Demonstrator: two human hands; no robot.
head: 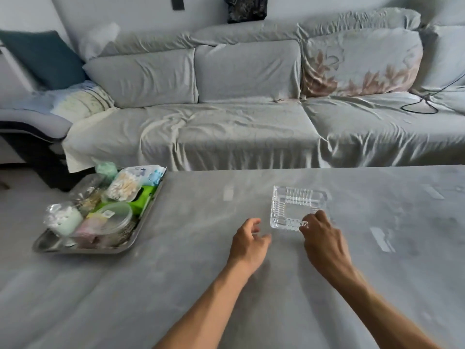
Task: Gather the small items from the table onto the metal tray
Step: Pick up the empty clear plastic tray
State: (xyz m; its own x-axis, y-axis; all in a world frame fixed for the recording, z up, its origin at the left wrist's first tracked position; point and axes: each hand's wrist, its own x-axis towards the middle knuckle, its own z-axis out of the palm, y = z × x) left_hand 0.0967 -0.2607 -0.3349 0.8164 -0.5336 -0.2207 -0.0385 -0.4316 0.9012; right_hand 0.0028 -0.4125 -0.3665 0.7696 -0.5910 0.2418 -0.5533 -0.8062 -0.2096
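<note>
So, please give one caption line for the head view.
Right hand grips glass ashtray; left hand hovers beside; metal tray already full.

Grey desk [201, 285] carrying a metal tray and a glass dish

The metal tray [50, 244] sits at the desk's left, near its far edge, crowded with small packets, a clear round lid and a tub of white pieces. Well apart from it, toward the right, a clear square ribbed glass dish [297, 207] stands on the bare surface. Pale rectangular glints mark the top beyond and to the right of the dish, and the nearer surface is a dull mottled grey
</note>
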